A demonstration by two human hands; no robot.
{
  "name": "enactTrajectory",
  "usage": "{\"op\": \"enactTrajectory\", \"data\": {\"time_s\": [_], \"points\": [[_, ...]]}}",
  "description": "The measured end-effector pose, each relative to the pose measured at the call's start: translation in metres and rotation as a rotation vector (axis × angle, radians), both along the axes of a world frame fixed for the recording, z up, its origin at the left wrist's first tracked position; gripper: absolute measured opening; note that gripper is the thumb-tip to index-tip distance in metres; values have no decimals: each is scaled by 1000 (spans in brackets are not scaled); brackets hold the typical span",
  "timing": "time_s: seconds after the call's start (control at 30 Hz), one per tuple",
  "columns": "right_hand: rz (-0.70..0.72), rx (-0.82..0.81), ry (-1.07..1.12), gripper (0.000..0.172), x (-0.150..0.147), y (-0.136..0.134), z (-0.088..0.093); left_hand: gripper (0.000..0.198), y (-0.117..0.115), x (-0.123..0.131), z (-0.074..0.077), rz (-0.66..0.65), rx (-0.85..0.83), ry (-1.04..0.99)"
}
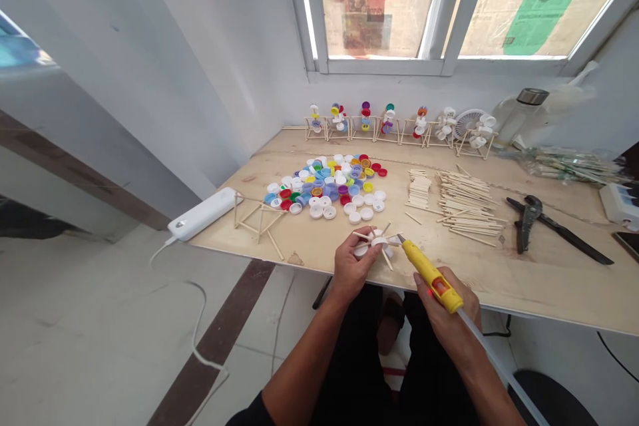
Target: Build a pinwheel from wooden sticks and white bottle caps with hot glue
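Observation:
Near the table's front edge, my left hand is closed on a small wheel of white bottle caps and wooden sticks. Its sticks spread outward like spokes. My right hand grips a yellow hot glue gun, with a long pale glue stick running out of its back end. The gun's nozzle points left and is at or very close to one stick of the wheel; whether they touch I cannot tell. Beyond my left hand lies a pile of colourful bottle caps.
Two bundles of sticks lie right of the caps, with pliers and a black-bladed knife farther right. Finished-looking stick frames with cap wheels line the back. A bare stick frame and white power strip sit left.

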State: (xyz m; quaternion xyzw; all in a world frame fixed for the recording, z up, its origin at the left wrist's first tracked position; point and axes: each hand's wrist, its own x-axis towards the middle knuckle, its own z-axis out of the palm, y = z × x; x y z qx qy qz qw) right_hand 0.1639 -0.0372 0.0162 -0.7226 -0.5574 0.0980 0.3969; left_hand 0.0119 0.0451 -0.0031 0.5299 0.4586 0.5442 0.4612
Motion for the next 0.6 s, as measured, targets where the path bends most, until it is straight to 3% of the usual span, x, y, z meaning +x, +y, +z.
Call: {"op": "enactTrajectory", "data": {"time_s": [0.6], "points": [[10, 6, 1, 34, 1, 1, 5, 34, 0, 0, 0, -13, 8, 14]]}}
